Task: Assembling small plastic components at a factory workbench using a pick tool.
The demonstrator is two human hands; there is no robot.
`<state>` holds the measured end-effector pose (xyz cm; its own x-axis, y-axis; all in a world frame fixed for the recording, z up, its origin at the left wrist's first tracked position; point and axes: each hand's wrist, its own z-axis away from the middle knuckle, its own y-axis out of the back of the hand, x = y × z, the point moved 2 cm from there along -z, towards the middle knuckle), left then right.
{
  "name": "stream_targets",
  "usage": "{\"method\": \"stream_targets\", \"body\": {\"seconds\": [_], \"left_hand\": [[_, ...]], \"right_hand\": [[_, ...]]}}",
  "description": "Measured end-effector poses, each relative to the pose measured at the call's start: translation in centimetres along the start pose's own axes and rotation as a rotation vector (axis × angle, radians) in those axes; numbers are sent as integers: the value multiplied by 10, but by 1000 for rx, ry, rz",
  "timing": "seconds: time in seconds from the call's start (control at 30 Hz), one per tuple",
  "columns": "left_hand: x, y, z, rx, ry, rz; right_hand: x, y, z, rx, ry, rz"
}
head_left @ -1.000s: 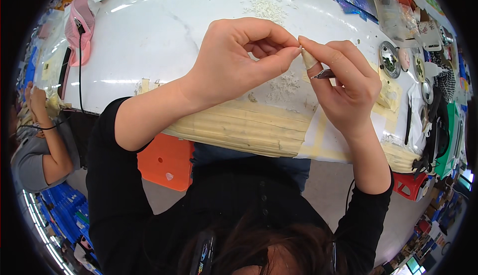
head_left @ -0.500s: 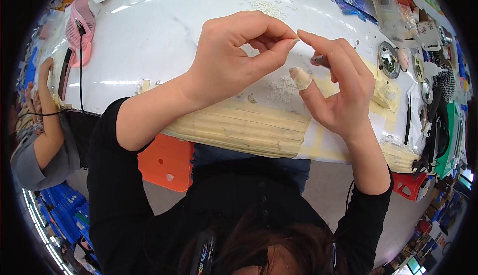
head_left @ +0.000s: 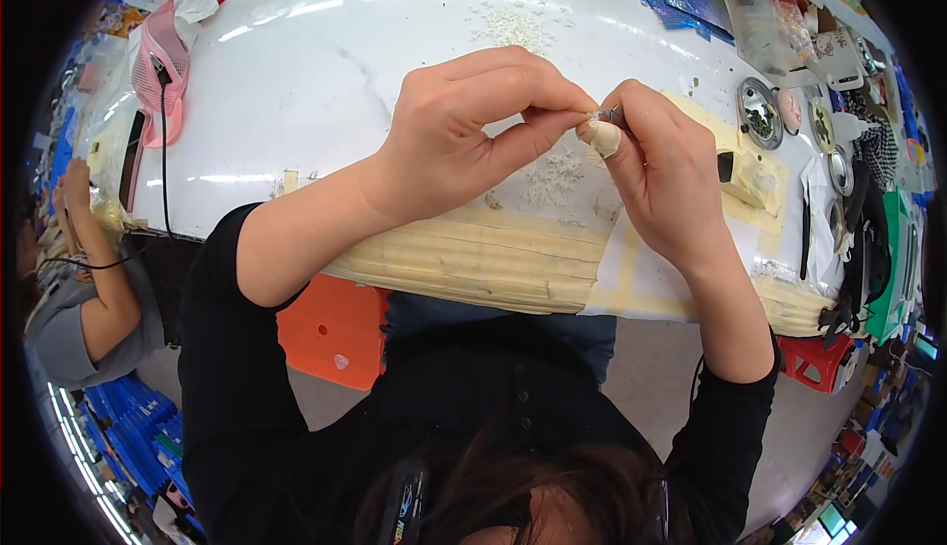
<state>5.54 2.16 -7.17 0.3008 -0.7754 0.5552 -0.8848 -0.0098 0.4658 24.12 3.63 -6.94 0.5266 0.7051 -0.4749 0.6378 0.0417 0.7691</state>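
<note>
Over the middle of the white table (head_left: 286,81) my two hands meet at their fingertips. My left hand (head_left: 464,131) pinches a tiny pale piece (head_left: 593,117) between thumb and forefinger; its kind is too small to make out. My right hand (head_left: 666,170), with beige tape wrapped round the thumb (head_left: 602,138), is closed on a small dark metal piece (head_left: 610,113) that shows at the fingertips and touches or nearly touches the pale piece. The fingers cover most of it. Small white bits (head_left: 550,178) lie scattered below the hands, and a second heap (head_left: 513,27) lies beyond them.
Beige tape (head_left: 473,264) covers the table's near edge. At the right are a taped block (head_left: 752,178), round metal tins (head_left: 760,111) and a green tray (head_left: 896,259). A pink mesh item (head_left: 160,72) with a black cable lies left. Another person's arm (head_left: 104,269) is at far left.
The right thumb and fingers, spread apart before, have come together at the left fingertips. The metal piece has moved from within the right fingers to their tips. The left hand has dropped slightly nearer.
</note>
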Motion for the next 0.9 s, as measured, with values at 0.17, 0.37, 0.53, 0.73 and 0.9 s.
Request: {"method": "stream_targets", "body": {"seconds": [0.17,0.37,0.53,0.73,0.9], "left_hand": [[0,0,0,-5,-12,-7],[0,1,-1,-15,-28,-30],[1,1,-2,-13,-44,-30],[0,1,-1,-6,-126,-52],[-1,3,0,-12,-184,-79]], "right_hand": [[0,0,0,-10,-6,-13],[0,-1,0,-7,-6,-19],[0,0,0,-3,9,-4],[1,0,0,8,55,13],[1,2,0,9,83,23]]}}
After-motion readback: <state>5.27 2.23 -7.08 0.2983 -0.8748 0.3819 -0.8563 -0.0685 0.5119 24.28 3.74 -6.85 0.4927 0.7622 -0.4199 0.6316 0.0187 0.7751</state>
